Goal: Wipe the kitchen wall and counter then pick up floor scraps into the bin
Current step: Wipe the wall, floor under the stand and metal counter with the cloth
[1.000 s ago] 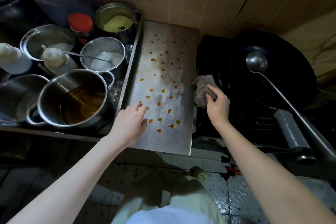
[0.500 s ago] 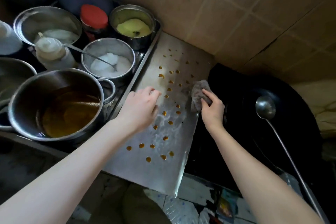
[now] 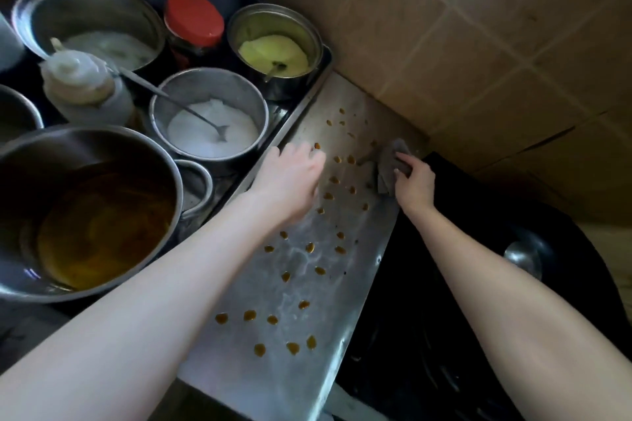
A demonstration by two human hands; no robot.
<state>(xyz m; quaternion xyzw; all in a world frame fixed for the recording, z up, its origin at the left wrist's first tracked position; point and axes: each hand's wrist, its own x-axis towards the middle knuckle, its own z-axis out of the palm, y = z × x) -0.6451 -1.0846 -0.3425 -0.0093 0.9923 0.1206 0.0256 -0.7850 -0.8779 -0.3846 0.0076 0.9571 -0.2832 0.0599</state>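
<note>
Tan tiles cover the wall (image 3: 478,44) behind a steel worktop (image 3: 290,386), which is dotted from near edge to far edge with small orange drops (image 3: 286,276). The right hand (image 3: 415,184) grips a grey cloth (image 3: 390,164), fingers curled round it. It holds the cloth down on the worktop by the right edge, close to the far right corner and just short of the wall. The left hand (image 3: 290,181) lies palm down at the worktop's left edge, about level with the cloth. Its fingers are loosely straight and hold nothing; blur hides whether it touches the steel. Off the right edge sits a black wok (image 3: 567,249) with a ladle (image 3: 521,258) in it. Off the left edge stand a big pot (image 3: 85,215) of brown liquid, a bowl (image 3: 208,116) of white powder with a spoon (image 3: 178,102), a small pot (image 3: 273,48) of yellow paste, a red-lidded jar (image 3: 193,17) and a squeeze bottle (image 3: 82,85).
</note>
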